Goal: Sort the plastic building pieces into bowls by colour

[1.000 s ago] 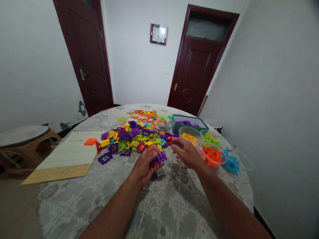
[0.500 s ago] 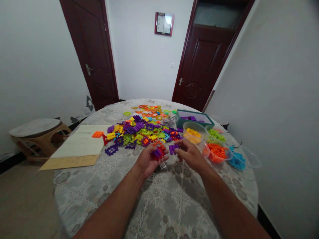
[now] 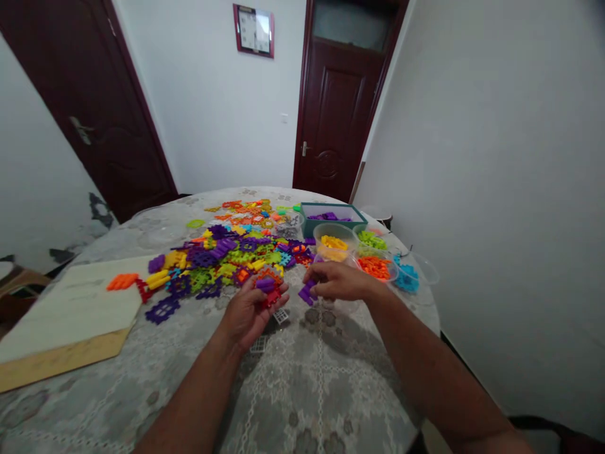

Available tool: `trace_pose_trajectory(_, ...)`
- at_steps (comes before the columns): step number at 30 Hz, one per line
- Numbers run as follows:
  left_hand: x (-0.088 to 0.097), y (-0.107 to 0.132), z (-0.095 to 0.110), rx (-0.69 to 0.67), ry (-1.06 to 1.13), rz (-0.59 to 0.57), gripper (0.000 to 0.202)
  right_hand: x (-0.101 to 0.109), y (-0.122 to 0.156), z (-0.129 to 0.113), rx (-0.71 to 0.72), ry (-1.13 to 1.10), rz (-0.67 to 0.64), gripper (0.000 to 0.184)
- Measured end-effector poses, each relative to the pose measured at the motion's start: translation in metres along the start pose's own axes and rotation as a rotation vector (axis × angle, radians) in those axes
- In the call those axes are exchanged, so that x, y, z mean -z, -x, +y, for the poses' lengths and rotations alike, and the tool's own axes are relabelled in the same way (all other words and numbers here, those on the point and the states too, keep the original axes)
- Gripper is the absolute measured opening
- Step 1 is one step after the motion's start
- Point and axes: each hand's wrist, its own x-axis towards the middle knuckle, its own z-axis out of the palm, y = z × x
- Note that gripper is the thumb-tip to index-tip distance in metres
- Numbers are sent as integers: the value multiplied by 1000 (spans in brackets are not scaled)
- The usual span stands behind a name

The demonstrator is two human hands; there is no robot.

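Observation:
My left hand (image 3: 243, 314) is turned palm up, its thumb pressing a red toothed plastic building piece (image 3: 272, 299) and a purple building piece (image 3: 265, 285) against the fingers. Just to its right, my right hand (image 3: 338, 281) pinches another purple building piece (image 3: 307, 293), which hangs tilted above the tablecloth. A small gap separates the two hands. Beneath the left fingertips lies a white window-shaped piece (image 3: 280, 316), with a second white lattice piece (image 3: 258, 344) nearer to me. Beyond the left hand spreads a mixed pile of coloured building pieces (image 3: 203, 276).
Clear tubs hold yellow pieces (image 3: 333, 247), green pieces (image 3: 372, 240), orange pieces (image 3: 375, 268) and blue pieces (image 3: 406, 277) at the right. Behind them stands a green-rimmed box (image 3: 362, 221) with purple pieces inside. Paper sheets (image 3: 70, 296) lie at the left.
The camera has turned right, so everything sits further left in view. The purple piece in my right hand has gone from nearly upright to tilted. Both hands keep their pieces.

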Motion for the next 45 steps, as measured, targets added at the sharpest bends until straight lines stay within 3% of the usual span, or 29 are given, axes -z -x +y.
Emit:
trace_pose_trajectory(2, 0, 1, -1, 11, -9, 11, 51, 24, -17, 1, 16, -23, 157, 23)
trace_pose_trajectory(7, 2, 0, -3, 23, -28, -9, 57, 86, -65, 1, 33, -163, 794, 43)
trace_pose_trajectory(10, 3, 0, -4, 31, -31, -17, 59, 92, -75, 6, 38, -124, 949, 49)
trace_pose_trajectory(13, 4, 1, -5, 36, -30, -45, 60, 61, -67, 9, 64, -28, 856, 36)
trace_pose_trajectory(16, 3, 3, -5, 33, -19, -85, 60, 5, -50, 4, 200, 130, 639, 26)
trace_pose_trajectory(20, 2, 5, -5, 41, -27, -164, 55, -61, -33, -7, 349, 275, 493, 29)
trace_pose_trajectory(23, 2, 5, -7, 47, -61, -175, 46, -84, -30, -7, 390, 338, 481, 38)
trace_pose_trajectory(28, 1, 5, -8, 70, -133, -184, 39, -87, -27, -3, 377, 307, 500, 39)
trace_pose_trajectory(37, 2, 4, -5, 68, -208, -128, 30, -85, -19, -14, 331, 172, 540, 20)
trace_pose_trajectory(39, 3, 3, -4, 46, -205, -108, 28, -74, -12, -15, 305, 140, 452, 16)
trace_pose_trajectory(45, 0, 5, 0, 46, -231, -66, 23, -9, 4, -10, 229, 192, -45, 15)
